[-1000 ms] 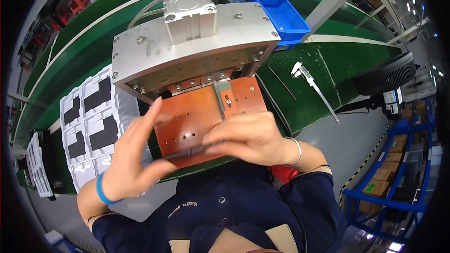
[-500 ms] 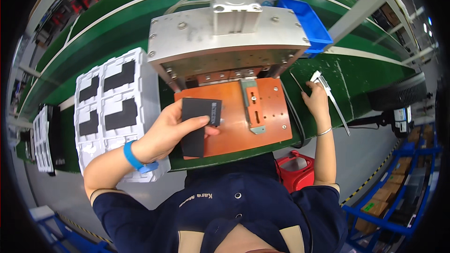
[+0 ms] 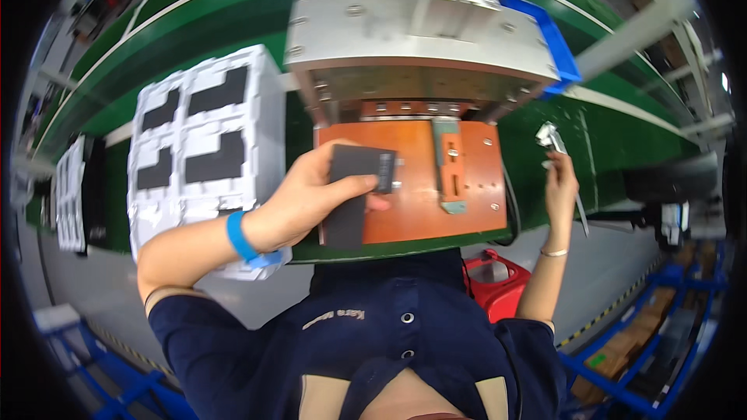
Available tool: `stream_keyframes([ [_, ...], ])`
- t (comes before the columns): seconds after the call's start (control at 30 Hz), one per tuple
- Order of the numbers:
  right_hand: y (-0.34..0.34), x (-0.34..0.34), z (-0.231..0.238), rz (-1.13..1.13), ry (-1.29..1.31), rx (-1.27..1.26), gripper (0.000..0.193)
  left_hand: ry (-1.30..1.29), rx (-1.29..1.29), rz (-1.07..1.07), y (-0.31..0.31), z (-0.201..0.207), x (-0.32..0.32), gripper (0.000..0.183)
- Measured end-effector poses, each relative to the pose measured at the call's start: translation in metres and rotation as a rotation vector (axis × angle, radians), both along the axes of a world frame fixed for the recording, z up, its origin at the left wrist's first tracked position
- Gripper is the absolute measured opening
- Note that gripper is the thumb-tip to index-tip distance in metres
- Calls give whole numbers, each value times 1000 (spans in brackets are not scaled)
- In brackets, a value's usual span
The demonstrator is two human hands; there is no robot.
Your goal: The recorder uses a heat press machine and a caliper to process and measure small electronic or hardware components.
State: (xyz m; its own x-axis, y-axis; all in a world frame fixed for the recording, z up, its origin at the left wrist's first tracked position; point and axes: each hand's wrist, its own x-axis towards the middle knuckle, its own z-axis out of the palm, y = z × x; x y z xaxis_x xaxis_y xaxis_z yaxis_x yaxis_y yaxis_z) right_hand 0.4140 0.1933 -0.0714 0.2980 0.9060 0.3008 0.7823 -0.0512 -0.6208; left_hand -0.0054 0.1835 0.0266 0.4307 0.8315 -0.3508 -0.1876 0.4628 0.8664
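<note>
My left hand (image 3: 307, 190) grips a flat, dark grey L-shaped piece (image 3: 347, 214), thumb on top, over the left part of an orange-brown plate (image 3: 412, 222). A small printed patch shows near its right arm. At the right of the bench, the fingers of my right hand (image 3: 562, 187) are closed on a silver caliper (image 3: 582, 216). Its jaw end points away from me and its long beam runs toward the bench's front edge. On the plate sits an orange and grey-green fixture strip (image 3: 451, 175), apart from the dark piece.
A metal press frame (image 3: 420, 47) rises behind the plate. White trays (image 3: 175, 194) with several dark L-shaped pieces stand at left. A blue bin (image 3: 556, 43) is behind right, a dark fan-like unit (image 3: 654, 179) at far right, a red stool (image 3: 498, 284) below the bench edge.
The view has shifted, so the bench things appear further right. My right hand has drawn back to the caliper, and a thin rod seen beside it earlier no longer shows. My left hand keeps its hold.
</note>
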Motion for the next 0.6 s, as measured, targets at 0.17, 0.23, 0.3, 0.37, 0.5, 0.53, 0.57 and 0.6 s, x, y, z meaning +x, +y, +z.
stream_keyframes([
  [0.17,11,-8,-16,43,259,-8,24,-7,10,11,-1,7,6,21],
  [0.23,19,-20,-16,5,463,-247,22,22,3,-21,-1,9,10,21],
  [0.3,27,-41,-19,-12,265,-148,19,66,8,5,0,11,9,23],
  [0.37,30,-51,-21,-31,113,-59,18,62,-2,19,-2,11,8,22],
  [0.5,22,-23,-25,-102,-421,254,13,53,-16,-11,1,9,5,19],
  [0.53,17,-6,-24,-231,-471,176,14,40,-3,-13,1,9,4,19],
  [0.57,12,16,-21,-309,-550,163,16,37,-11,-15,1,9,4,19],
  [0.6,4,36,-20,-367,-600,42,20,55,-34,-5,1,9,4,18],
])
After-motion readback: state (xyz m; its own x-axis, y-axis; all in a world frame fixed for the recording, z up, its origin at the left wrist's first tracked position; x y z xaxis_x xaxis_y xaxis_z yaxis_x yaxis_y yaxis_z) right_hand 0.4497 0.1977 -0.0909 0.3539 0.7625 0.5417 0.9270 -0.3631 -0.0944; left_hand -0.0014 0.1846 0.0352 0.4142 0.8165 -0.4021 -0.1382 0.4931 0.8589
